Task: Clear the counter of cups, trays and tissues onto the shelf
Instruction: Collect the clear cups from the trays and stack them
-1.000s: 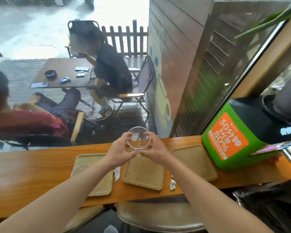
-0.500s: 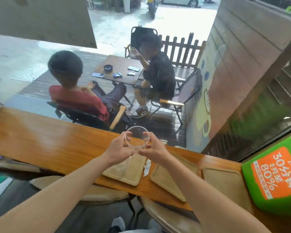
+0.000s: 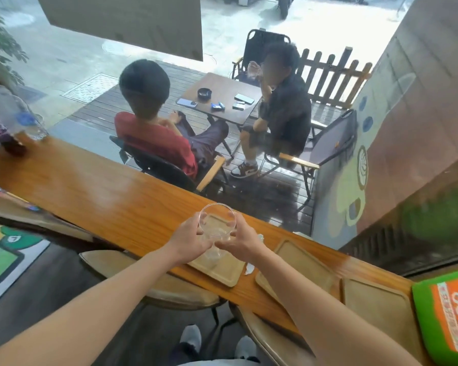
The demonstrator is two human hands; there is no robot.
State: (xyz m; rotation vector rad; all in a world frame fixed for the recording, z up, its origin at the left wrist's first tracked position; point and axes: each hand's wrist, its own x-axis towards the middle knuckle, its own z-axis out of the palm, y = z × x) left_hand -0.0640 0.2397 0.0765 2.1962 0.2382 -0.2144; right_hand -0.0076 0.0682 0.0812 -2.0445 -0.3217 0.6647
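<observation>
Left hand and right hand grip cup above tray at counter edge.

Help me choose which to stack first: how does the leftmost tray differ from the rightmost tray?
The leftmost tray lies partly under the left hand, the right hand and the clear cup they hold; the rightmost tray is mostly in view and bare. The leftmost tray sits apart, a crumpled tissue beside it; the rightmost tray sits close against the middle tray. Both are tan, rimmed rectangles on the counter.
</observation>
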